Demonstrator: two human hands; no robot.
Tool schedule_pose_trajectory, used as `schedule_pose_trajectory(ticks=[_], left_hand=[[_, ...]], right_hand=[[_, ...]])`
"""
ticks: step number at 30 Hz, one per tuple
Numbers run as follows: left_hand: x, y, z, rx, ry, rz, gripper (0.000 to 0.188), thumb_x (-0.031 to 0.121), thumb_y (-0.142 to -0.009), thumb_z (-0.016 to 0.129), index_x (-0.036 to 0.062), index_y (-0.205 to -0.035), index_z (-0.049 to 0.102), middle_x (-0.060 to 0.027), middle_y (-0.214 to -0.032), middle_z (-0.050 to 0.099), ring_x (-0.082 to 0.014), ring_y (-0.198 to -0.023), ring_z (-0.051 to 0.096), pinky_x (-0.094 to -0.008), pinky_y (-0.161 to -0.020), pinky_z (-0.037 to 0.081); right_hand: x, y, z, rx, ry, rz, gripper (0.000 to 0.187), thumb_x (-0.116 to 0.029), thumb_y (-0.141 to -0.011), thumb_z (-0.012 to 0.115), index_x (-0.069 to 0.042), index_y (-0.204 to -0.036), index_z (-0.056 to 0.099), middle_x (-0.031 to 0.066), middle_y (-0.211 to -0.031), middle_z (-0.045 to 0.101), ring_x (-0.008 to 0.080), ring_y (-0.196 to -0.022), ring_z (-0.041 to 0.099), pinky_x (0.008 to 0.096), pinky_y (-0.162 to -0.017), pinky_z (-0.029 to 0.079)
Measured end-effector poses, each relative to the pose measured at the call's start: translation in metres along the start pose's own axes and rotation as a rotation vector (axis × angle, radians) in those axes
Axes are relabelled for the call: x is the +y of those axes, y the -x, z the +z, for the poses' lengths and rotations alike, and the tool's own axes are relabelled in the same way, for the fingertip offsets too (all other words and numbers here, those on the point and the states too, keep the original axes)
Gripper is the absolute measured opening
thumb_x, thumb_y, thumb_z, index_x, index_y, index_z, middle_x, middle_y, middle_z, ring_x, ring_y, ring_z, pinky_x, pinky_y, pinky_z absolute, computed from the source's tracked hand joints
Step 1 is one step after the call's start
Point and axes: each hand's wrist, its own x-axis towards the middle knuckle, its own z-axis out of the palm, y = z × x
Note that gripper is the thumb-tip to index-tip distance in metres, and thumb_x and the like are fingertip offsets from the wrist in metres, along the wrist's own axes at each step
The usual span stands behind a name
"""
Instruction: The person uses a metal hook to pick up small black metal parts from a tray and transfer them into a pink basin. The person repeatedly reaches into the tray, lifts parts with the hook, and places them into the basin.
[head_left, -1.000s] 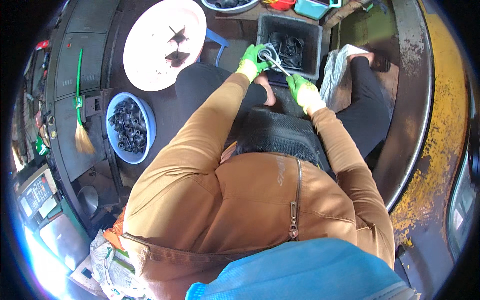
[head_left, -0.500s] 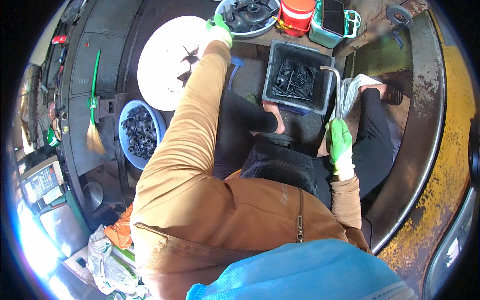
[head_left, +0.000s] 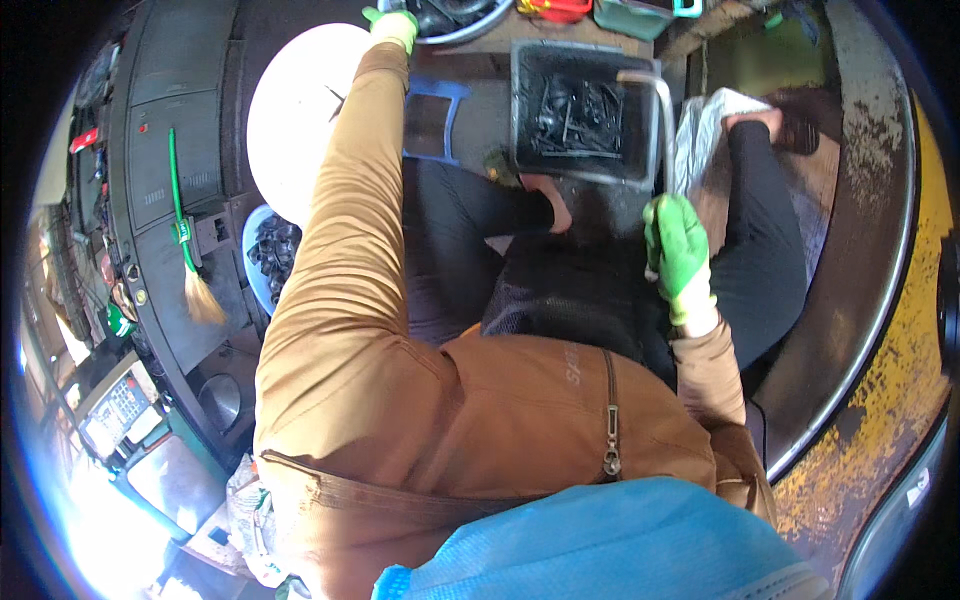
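My right hand [head_left: 679, 248], in a green-and-white glove, is closed around a bent metal rod [head_left: 669, 140]. The rod stands up from the fist and its top hooks left over the rim of a grey bin [head_left: 645, 182] of black parts [head_left: 575, 115]. Far out at the top, my left hand [head_left: 394, 27], gloved alike, reaches between a white round board [head_left: 285, 120] and a basin [head_left: 470, 33] of black moulded parts. Its fingers are partly hidden and blurred, so I cannot tell whether they hold anything. A dark piece [head_left: 336, 102] on the board shows partly behind my left sleeve.
A blue tub [head_left: 252, 250] of small black parts sits left of my left arm. A blue plastic frame [head_left: 436, 92] lies between that arm and the bin. A red bucket [head_left: 560, 10] and a green container [head_left: 630, 22] stand at the back. A rusty yellow metal edge [head_left: 890, 400] curves along the right.
The view has shifted, so the far containers sit higher. My left arm stretches farther out and left. My right hand still grips the rod, whose hook has come over the bin's right rim.
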Motion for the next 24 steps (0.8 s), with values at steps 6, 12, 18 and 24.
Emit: schedule_pose_trajectory(ticks=[6,12,18,24], left_hand=[[0.087,0.113,-0.015,0.482,0.762,0.312,0.033,0.03,-0.084,0.06,0.0036,-0.104,0.061,-0.0195,-0.103,0.065,-0.0395,-0.09,0.063,-0.0464,-0.078,0.05],[0.186,0.168,0.048,-0.365,0.426,0.371,0.055,0.052,-0.082,0.055,0.0066,-0.11,0.066,-0.02,-0.113,0.063,-0.0353,-0.107,0.059,-0.0425,-0.092,0.045],[0.205,0.157,0.061,-0.069,0.225,0.397,0.039,0.042,-0.081,0.058,0.0101,-0.101,0.07,-0.0142,-0.108,0.064,-0.0319,-0.105,0.058,-0.0422,-0.088,0.045],[0.163,0.164,0.022,0.506,0.537,0.634,0.027,0.034,-0.079,0.064,0.0102,-0.09,0.071,-0.0091,-0.105,0.063,-0.0308,-0.1,0.058,-0.0439,-0.086,0.046]], right_hand=[[-0.004,-0.006,-0.008,0.054,-0.242,0.028,0.029,-0.033,-0.098,0.044,-0.012,-0.081,0.055,-0.0071,-0.055,0.04,0.0044,-0.041,0.031,0.0208,-0.038,0.023],[0.0,-0.007,-0.007,-0.027,-0.28,0.097,0.029,-0.034,-0.099,0.043,-0.012,-0.082,0.054,-0.0068,-0.056,0.04,0.0038,-0.04,0.03,0.0201,-0.037,0.022],[0.01,-0.007,-0.006,-0.033,-0.199,0.09,0.029,-0.035,-0.097,0.048,-0.012,-0.083,0.056,-0.0078,-0.057,0.041,0.003,-0.042,0.03,0.0193,-0.038,0.022],[0.025,-0.024,-0.006,0.028,-0.089,0.03,0.03,-0.04,-0.094,0.053,-0.012,-0.083,0.059,-0.0064,-0.059,0.045,0.0046,-0.042,0.032,0.0215,-0.039,0.024]])
